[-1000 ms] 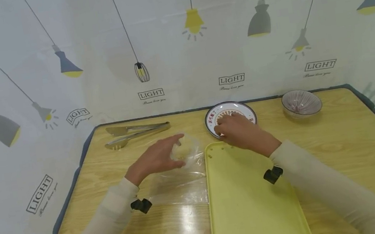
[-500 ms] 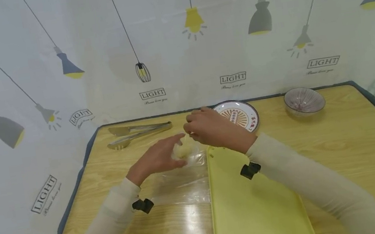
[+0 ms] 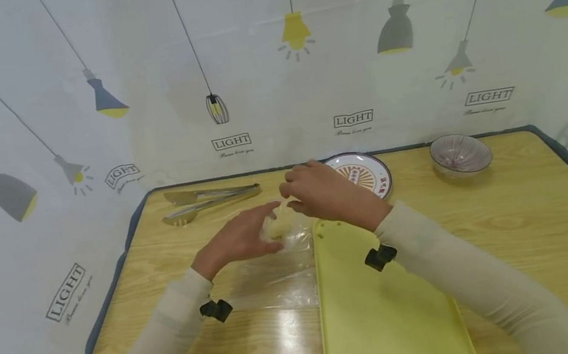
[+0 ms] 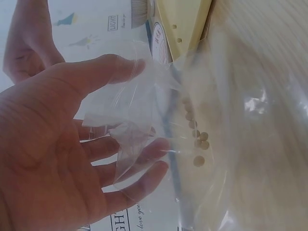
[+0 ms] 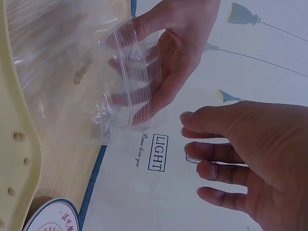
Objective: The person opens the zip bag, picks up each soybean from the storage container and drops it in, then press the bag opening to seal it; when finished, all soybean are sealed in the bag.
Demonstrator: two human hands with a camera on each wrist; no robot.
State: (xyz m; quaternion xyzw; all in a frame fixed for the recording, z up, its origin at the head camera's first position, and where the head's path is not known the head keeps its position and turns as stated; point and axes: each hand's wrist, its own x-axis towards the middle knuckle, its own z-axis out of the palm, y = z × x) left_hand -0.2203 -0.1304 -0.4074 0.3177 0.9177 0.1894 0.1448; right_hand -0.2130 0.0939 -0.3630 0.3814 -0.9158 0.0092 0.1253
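A clear zip bag (image 3: pixel 278 285) lies on the table left of the tray. My left hand (image 3: pixel 238 237) has its thumb and fingers spread inside the bag's mouth, stretching it wide. Through the plastic in the left wrist view, several small round brown balls (image 4: pixel 198 161) show in the bag. My right hand (image 3: pixel 327 192) hovers just beyond the bag's mouth. Its fingers are loosely bent and apart from the thumb, with nothing visible between them in the right wrist view. A few more brown balls (image 5: pixel 19 136) sit at the far end of the yellow tray (image 3: pixel 388 320).
Behind the right hand is a white printed plate (image 3: pixel 382 180), partly covered by it. Metal tongs (image 3: pixel 216 200) lie at the back left, and a striped bowl (image 3: pixel 459 155) stands at the back right. A printed curtain (image 3: pixel 268 69) borders the table's far edge.
My right hand has moved left, from the plate and the tray's far edge to the bag's mouth, and its fingers have loosened. The left hand keeps its place in the bag.
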